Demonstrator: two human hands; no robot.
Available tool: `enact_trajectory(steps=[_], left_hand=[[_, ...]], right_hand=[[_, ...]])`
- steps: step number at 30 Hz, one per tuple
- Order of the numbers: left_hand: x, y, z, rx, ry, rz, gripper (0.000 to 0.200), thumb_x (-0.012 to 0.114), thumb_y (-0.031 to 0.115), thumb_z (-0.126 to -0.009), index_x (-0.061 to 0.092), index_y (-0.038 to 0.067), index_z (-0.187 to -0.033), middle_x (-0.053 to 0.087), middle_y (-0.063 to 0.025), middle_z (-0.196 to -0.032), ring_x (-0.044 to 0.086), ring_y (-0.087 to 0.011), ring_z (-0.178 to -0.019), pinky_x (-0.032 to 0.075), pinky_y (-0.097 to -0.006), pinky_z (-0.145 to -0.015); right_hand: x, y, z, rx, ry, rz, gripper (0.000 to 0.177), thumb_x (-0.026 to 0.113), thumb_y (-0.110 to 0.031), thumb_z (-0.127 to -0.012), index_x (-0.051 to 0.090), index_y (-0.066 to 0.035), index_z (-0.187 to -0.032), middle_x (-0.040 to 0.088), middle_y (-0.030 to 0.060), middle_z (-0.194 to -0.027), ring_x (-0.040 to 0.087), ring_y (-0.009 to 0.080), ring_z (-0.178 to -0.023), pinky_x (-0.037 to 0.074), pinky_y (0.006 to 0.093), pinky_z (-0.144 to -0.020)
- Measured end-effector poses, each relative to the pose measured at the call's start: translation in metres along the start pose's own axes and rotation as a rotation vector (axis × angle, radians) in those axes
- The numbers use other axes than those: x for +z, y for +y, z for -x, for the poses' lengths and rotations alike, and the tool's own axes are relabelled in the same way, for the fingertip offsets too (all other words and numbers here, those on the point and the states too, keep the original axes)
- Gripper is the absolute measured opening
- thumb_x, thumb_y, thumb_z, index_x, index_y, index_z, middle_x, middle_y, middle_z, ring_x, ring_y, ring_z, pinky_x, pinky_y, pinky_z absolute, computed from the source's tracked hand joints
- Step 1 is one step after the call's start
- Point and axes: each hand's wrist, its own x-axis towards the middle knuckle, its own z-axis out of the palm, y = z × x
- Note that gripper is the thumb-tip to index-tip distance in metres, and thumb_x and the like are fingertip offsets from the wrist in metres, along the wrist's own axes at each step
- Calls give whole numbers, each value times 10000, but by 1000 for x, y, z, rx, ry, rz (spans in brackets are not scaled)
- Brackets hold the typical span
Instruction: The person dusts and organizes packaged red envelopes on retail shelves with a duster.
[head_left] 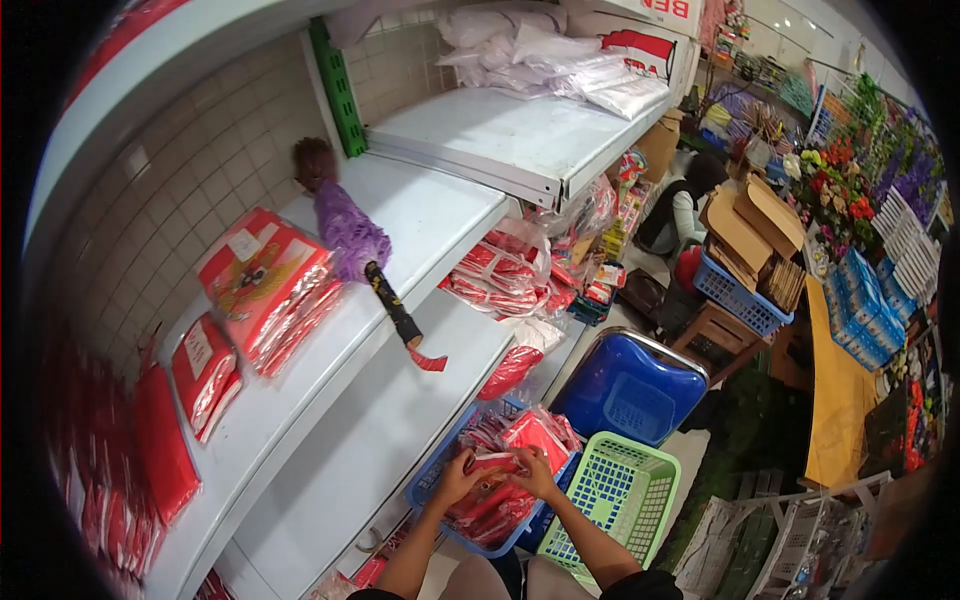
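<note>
My left hand (pixel 458 480) and my right hand (pixel 536 474) are both over a blue basket (pixel 425 486) low in front of me. Between them is a red plastic-wrapped packet (pixel 492 464), its near edge pinched by the fingers of each hand. More clear-wrapped red packets (pixel 540 432) fill the basket around and beneath it. Some fingertips are hidden behind the packet. To the right of my right hand stands a light green basket (pixel 668 490) with a slotted bottom.
Left, a white shelf (pixel 265 440) carries stacked red packets (pixel 262 285) and a purple feather duster (pixel 350 235). White bags (pixel 560 60) lie on the upper shelf. Beyond the baskets are a blue chair (pixel 635 380), a crate of cardboard (pixel 745 290) and a crouching person (pixel 680 205).
</note>
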Motion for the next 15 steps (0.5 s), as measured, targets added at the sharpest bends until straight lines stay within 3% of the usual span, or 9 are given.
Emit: enact_trajectory(steps=[1,4,5,8,9,12,13,15], left_hand=[[-9,19,-5,-109,-93,-67,273,657,124,-751,496,-15,-922,568,-127,-818,524,-207,-716,433,-314,-668],[-16,53,-8,-50,-17,255,283,658,130,-765,499,-11,-952,551,-60,-860,454,-143,-748,415,-290,-687],[-15,42,-11,-51,-50,352,325,657,133,-786,491,4,-1034,552,-27,-950,476,-112,-840,414,-265,-748],[-43,161,0,-223,-79,654,366,643,151,-814,472,9,-1105,557,-37,-1004,508,-118,-929,418,-253,-810],[-40,133,1,-255,-152,804,414,579,238,-865,440,44,-1204,543,-75,-1129,524,-156,-1031,418,-272,-879],[-58,227,16,-368,-104,1258,457,471,334,-910,415,40,-1255,499,-111,-1230,521,-198,-1074,400,-299,-926],[-51,218,11,-235,-88,1170,517,408,381,-917,388,14,-1282,492,-135,-1251,531,-235,-1071,418,-336,-923],[-43,228,22,-370,-27,1154,531,392,395,-910,399,2,-1267,503,-156,-1229,539,-266,-1049,426,-392,-914]], right_hand=[[-6,-7,-3,-41,32,-82,608,757,-284,-639,506,-135,-1173,445,187,-1219,381,364,-1167,356,444,-952],[-32,-39,-14,-158,124,-336,491,753,-164,-669,511,-76,-1086,500,124,-1166,457,239,-1125,418,381,-891],[-42,-49,-15,-81,76,-455,406,704,-44,-720,489,-53,-1065,534,89,-1097,529,157,-997,453,296,-818],[-87,-93,-14,-95,-43,-866,400,660,-3,-763,457,-40,-1106,573,64,-1026,567,140,-910,461,251,-786],[-109,-123,-7,-91,-46,-881,423,630,35,-774,430,-40,-1139,594,70,-1000,584,137,-901,468,234,-786],[-151,-178,10,-120,-63,-1080,455,639,27,-774,426,-35,-1172,576,87,-1029,556,155,-978,457,263,-837],[-162,-196,18,-143,-57,-1080,465,630,32,-777,415,-27,-1185,568,98,-1050,551,158,-998,459,283,-856],[-178,-235,32,-255,-26,-1046,468,627,36,-775,412,-26,-1186,581,99,-1029,566,158,-961,463,277,-835]])
